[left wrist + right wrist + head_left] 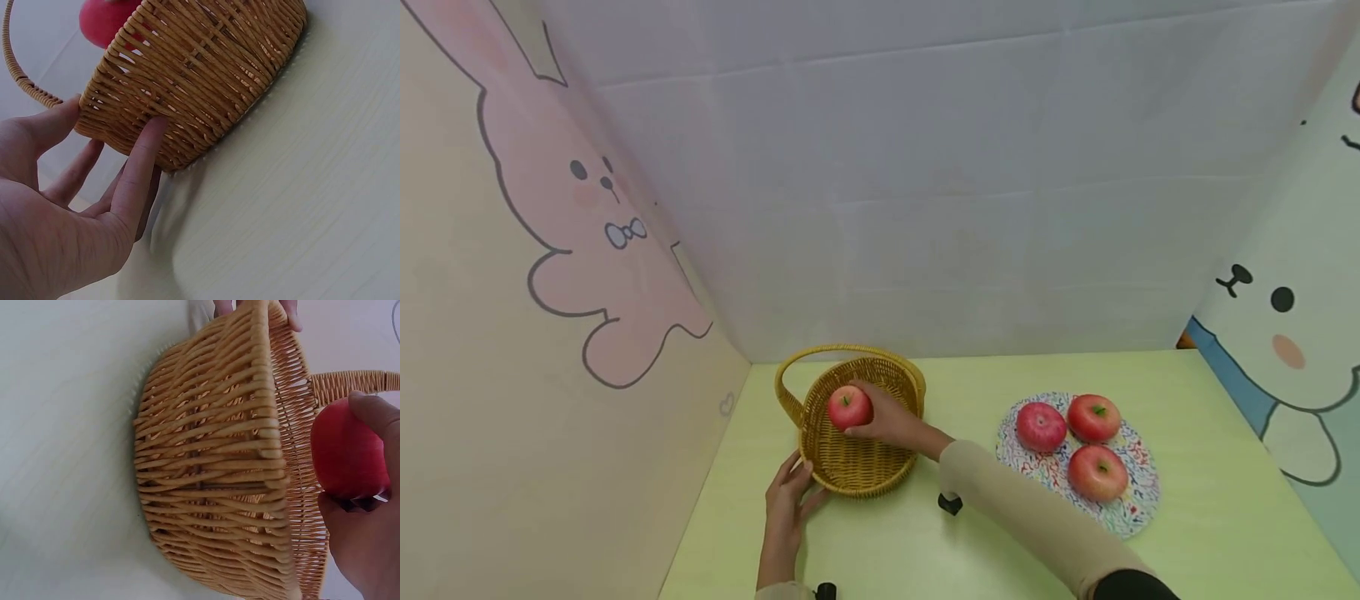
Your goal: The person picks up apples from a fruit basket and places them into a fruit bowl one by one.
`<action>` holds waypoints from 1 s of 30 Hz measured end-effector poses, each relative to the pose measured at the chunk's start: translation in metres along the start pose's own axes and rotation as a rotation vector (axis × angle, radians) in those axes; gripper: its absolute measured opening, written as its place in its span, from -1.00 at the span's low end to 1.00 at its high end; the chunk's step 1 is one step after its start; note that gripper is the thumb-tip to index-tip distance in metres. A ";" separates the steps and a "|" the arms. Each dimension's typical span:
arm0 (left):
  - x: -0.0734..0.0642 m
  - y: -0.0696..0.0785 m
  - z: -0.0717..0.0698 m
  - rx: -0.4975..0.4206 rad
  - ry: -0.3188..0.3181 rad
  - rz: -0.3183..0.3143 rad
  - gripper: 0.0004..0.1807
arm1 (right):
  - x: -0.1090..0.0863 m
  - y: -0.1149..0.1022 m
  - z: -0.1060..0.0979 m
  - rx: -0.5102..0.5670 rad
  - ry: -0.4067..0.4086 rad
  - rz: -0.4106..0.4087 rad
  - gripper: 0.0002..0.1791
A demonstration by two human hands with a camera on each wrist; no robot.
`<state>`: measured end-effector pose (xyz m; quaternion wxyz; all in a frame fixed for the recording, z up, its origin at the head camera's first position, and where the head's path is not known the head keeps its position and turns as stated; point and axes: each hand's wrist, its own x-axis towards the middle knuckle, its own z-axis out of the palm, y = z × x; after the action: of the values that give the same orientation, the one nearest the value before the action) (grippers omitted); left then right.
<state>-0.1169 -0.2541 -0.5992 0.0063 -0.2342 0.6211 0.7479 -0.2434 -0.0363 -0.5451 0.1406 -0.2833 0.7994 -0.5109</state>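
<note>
A tan wicker basket (857, 482) with a raised handle (850, 347) stands on the table near the back wall. Over its opening, my right hand (887, 417) holds a red apple (848, 408) between thumb and fingers. The right wrist view shows this apple (349, 450) above the rim level, at the inner side of the basket. My left hand (786, 500) is at the basket's left front. In the left wrist view, extended fingers (140, 162) touch the outer wall, and one fingertip rests at the rim.
To the right lies a round, colourful patterned plate (1131, 521) with three apples (1097, 473) on it. A white cloth wall (925, 208) stands behind the pale green table (1210, 500). Side walls bear a pink rabbit (557, 192) and a white animal drawing (1277, 333).
</note>
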 end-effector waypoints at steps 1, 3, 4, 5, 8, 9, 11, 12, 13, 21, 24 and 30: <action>0.000 0.000 0.000 0.004 -0.001 0.000 -0.31 | -0.002 -0.001 -0.002 -0.008 -0.004 -0.005 -0.06; 0.002 0.001 0.000 0.010 -0.003 0.002 -0.32 | -0.006 -0.003 -0.005 -0.026 -0.010 -0.017 -0.04; 0.002 0.001 0.000 0.008 -0.001 0.001 -0.32 | -0.009 -0.004 -0.007 -0.024 -0.015 -0.026 -0.05; 0.003 0.001 0.000 0.006 -0.002 0.001 -0.33 | -0.011 -0.004 -0.009 -0.022 -0.018 -0.033 -0.05; 0.004 0.001 -0.001 0.003 -0.008 0.003 -0.33 | -0.020 -0.008 -0.016 -0.021 -0.027 -0.045 -0.05; 0.004 0.001 -0.001 0.001 -0.008 0.001 -0.33 | -0.024 -0.009 -0.019 -0.025 -0.029 -0.050 -0.05; 0.003 -0.001 -0.002 -0.002 -0.009 -0.005 -0.31 | -0.033 -0.010 -0.023 -0.029 -0.029 -0.053 -0.03; 0.003 -0.001 -0.002 -0.003 -0.009 -0.007 -0.31 | -0.038 -0.010 -0.025 -0.028 -0.026 -0.057 -0.03; 0.003 -0.002 -0.002 -0.002 -0.008 -0.008 -0.30 | -0.044 -0.011 -0.026 -0.030 -0.024 -0.061 -0.02; 0.002 -0.001 -0.002 -0.006 -0.015 -0.009 -0.29 | -0.076 -0.015 -0.038 -0.023 0.027 -0.081 -0.01; 0.002 -0.001 -0.003 -0.008 -0.018 0.003 -0.29 | -0.085 -0.018 -0.043 -0.028 0.044 -0.078 -0.02; 0.003 -0.004 -0.004 -0.022 -0.016 0.010 -0.27 | -0.103 -0.022 -0.052 0.007 0.055 -0.105 -0.02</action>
<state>-0.1168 -0.2573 -0.6042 0.0052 -0.2251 0.6139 0.7566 -0.1804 0.0566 -0.5089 0.0926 -0.3103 0.7850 -0.5281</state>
